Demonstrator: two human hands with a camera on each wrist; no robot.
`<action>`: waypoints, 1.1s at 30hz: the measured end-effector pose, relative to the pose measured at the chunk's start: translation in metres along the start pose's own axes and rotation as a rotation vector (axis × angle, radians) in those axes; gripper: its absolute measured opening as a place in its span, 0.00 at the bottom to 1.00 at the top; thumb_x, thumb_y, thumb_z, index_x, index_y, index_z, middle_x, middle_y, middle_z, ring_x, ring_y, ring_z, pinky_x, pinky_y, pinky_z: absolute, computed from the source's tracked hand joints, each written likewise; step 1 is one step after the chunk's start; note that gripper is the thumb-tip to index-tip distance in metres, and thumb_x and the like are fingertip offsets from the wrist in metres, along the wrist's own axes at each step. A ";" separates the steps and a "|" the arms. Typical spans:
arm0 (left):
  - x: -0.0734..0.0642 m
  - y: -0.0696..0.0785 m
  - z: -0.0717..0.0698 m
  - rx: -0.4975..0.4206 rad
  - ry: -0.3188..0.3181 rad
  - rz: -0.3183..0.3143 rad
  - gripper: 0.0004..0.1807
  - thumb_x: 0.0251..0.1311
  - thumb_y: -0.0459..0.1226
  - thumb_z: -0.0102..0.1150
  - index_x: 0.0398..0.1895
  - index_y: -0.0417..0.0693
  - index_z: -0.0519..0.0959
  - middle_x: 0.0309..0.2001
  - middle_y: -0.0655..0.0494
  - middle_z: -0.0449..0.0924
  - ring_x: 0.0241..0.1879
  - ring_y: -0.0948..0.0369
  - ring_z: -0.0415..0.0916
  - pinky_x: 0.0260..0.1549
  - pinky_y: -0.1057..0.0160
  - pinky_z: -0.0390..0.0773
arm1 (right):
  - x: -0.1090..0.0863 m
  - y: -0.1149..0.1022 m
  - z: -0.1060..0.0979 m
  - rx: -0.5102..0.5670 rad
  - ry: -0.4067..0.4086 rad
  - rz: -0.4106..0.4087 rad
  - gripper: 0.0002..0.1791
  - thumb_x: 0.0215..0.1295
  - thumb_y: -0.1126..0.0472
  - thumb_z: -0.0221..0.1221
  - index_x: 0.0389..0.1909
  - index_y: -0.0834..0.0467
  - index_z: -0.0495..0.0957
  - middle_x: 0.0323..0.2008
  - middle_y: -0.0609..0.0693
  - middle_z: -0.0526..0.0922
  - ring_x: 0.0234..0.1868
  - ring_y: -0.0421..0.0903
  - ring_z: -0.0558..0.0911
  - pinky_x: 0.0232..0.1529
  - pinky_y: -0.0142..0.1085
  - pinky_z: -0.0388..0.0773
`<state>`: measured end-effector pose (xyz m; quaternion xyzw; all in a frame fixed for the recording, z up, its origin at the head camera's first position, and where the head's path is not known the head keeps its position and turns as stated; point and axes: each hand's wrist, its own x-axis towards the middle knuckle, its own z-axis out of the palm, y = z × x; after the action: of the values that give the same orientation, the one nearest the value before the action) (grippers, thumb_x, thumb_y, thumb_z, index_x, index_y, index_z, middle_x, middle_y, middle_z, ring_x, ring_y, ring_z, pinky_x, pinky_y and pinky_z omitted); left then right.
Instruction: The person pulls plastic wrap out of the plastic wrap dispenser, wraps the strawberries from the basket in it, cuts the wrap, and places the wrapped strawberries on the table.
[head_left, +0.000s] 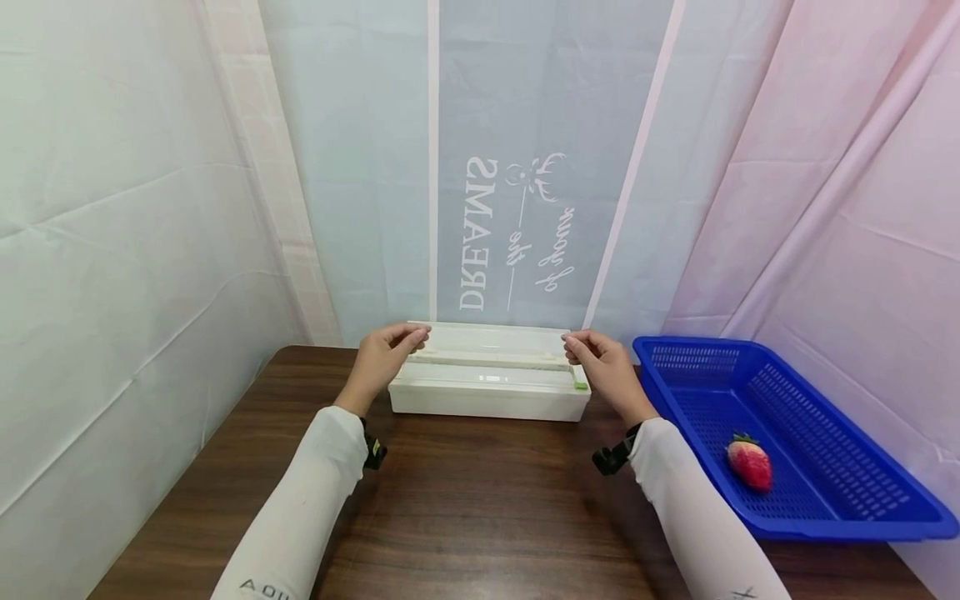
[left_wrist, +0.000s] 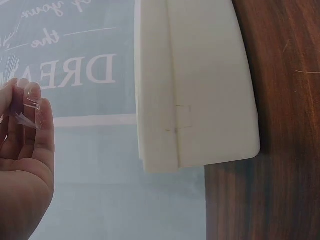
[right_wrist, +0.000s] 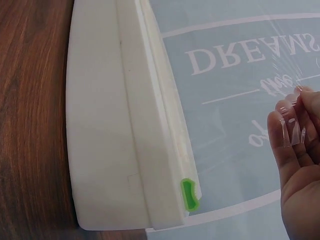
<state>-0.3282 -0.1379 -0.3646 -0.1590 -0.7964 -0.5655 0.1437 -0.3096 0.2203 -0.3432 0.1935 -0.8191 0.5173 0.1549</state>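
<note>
A white plastic-wrap dispenser box [head_left: 487, 402] sits at the far side of the table, with its lid [head_left: 491, 337] raised at the back. My left hand [head_left: 384, 360] pinches clear plastic wrap [left_wrist: 26, 120] between thumb and fingers, above the box's left end. Over the right end, my right hand [head_left: 609, 372] pinches the other side of the sheet; its crumpled edge [right_wrist: 295, 134] hangs across the fingers. Faint creases of film stretch away from the fingertips in both wrist views. A green slide cutter [right_wrist: 189, 194] sits at the right end of the box.
On the right stands a blue plastic basket [head_left: 832, 528] with a red strawberry-like fruit [head_left: 750, 465] in it. Dark wood-grain tabletop [head_left: 480, 517] lies in front of the box. A printed curtain [head_left: 360, 167] hangs right behind the table.
</note>
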 end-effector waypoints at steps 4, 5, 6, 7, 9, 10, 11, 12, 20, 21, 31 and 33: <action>0.002 0.001 -0.001 -0.026 -0.003 0.002 0.19 0.61 0.50 0.55 0.49 0.51 0.81 0.47 0.50 0.82 0.42 0.61 0.78 0.49 0.45 0.76 | -0.002 -0.011 0.000 -0.010 0.015 0.003 0.14 0.69 0.58 0.52 0.45 0.63 0.78 0.37 0.56 0.81 0.39 0.53 0.80 0.40 0.36 0.81; 0.002 0.001 -0.001 -0.031 -0.004 0.002 0.19 0.62 0.50 0.55 0.49 0.51 0.81 0.47 0.50 0.82 0.43 0.61 0.78 0.49 0.45 0.76 | -0.002 -0.013 0.000 -0.008 0.017 0.001 0.14 0.69 0.58 0.52 0.45 0.64 0.78 0.36 0.56 0.81 0.39 0.53 0.80 0.41 0.39 0.81; 0.002 0.001 -0.001 -0.039 -0.005 0.006 0.18 0.62 0.49 0.55 0.50 0.51 0.81 0.47 0.49 0.82 0.43 0.60 0.78 0.49 0.44 0.75 | -0.002 -0.014 0.000 -0.008 0.019 0.002 0.14 0.69 0.58 0.52 0.46 0.63 0.78 0.36 0.56 0.81 0.39 0.51 0.80 0.42 0.41 0.81; 0.003 0.001 -0.002 -0.043 -0.004 0.006 0.18 0.62 0.49 0.55 0.50 0.51 0.81 0.48 0.50 0.82 0.43 0.59 0.78 0.49 0.44 0.75 | -0.002 -0.015 -0.001 -0.006 0.023 0.004 0.14 0.69 0.58 0.52 0.45 0.63 0.78 0.36 0.56 0.81 0.38 0.49 0.80 0.42 0.42 0.81; 0.003 0.002 -0.002 -0.051 -0.004 0.008 0.18 0.62 0.49 0.55 0.50 0.52 0.81 0.48 0.51 0.82 0.44 0.59 0.78 0.50 0.46 0.76 | -0.002 -0.017 -0.002 -0.003 0.029 0.009 0.13 0.69 0.58 0.52 0.45 0.62 0.78 0.36 0.56 0.81 0.37 0.46 0.80 0.43 0.43 0.81; 0.003 0.003 -0.003 -0.049 -0.003 0.008 0.18 0.61 0.49 0.56 0.50 0.53 0.81 0.48 0.51 0.82 0.44 0.60 0.78 0.50 0.48 0.76 | -0.002 -0.018 -0.002 -0.003 0.032 0.011 0.13 0.69 0.57 0.53 0.44 0.62 0.78 0.36 0.56 0.81 0.37 0.45 0.80 0.43 0.43 0.81; 0.003 0.004 -0.003 -0.045 0.000 0.010 0.17 0.61 0.49 0.56 0.49 0.54 0.81 0.48 0.52 0.82 0.43 0.61 0.78 0.50 0.49 0.77 | -0.002 -0.019 -0.002 -0.003 0.034 0.010 0.13 0.68 0.57 0.53 0.44 0.61 0.78 0.36 0.56 0.81 0.37 0.44 0.80 0.43 0.44 0.81; 0.003 0.005 -0.003 -0.037 0.003 0.010 0.17 0.61 0.50 0.56 0.49 0.55 0.81 0.47 0.53 0.82 0.43 0.62 0.78 0.50 0.51 0.77 | -0.002 -0.019 -0.003 -0.005 0.038 0.008 0.13 0.68 0.57 0.53 0.44 0.61 0.79 0.36 0.55 0.81 0.37 0.44 0.80 0.43 0.44 0.81; -0.006 0.034 -0.008 -0.048 0.000 0.033 0.14 0.63 0.44 0.55 0.48 0.50 0.81 0.47 0.47 0.82 0.44 0.57 0.78 0.50 0.51 0.77 | -0.003 -0.025 -0.006 -0.037 0.066 -0.026 0.13 0.68 0.56 0.53 0.45 0.58 0.79 0.36 0.55 0.81 0.38 0.47 0.80 0.39 0.34 0.82; -0.008 0.040 -0.008 -0.045 0.001 0.037 0.14 0.63 0.43 0.55 0.48 0.49 0.81 0.47 0.46 0.82 0.44 0.56 0.78 0.50 0.51 0.77 | -0.003 -0.026 -0.006 -0.037 0.071 -0.031 0.13 0.68 0.56 0.53 0.45 0.58 0.79 0.36 0.55 0.81 0.38 0.48 0.80 0.38 0.31 0.81; -0.002 0.034 -0.010 -0.028 0.034 0.036 0.14 0.61 0.50 0.56 0.46 0.58 0.82 0.45 0.57 0.83 0.42 0.64 0.78 0.49 0.57 0.78 | -0.002 -0.032 -0.009 -0.057 0.101 -0.084 0.12 0.67 0.56 0.55 0.43 0.59 0.80 0.33 0.60 0.82 0.36 0.50 0.80 0.34 0.25 0.77; -0.002 0.038 -0.011 -0.035 0.033 0.040 0.14 0.62 0.48 0.56 0.46 0.56 0.82 0.45 0.54 0.83 0.42 0.63 0.78 0.49 0.55 0.78 | -0.001 -0.033 -0.010 -0.054 0.108 -0.098 0.12 0.66 0.57 0.56 0.43 0.59 0.81 0.34 0.63 0.82 0.35 0.49 0.79 0.35 0.27 0.77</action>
<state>-0.3097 -0.1365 -0.3293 -0.1682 -0.7807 -0.5787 0.1653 -0.2922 0.2163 -0.3137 0.2010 -0.8126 0.4967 0.2291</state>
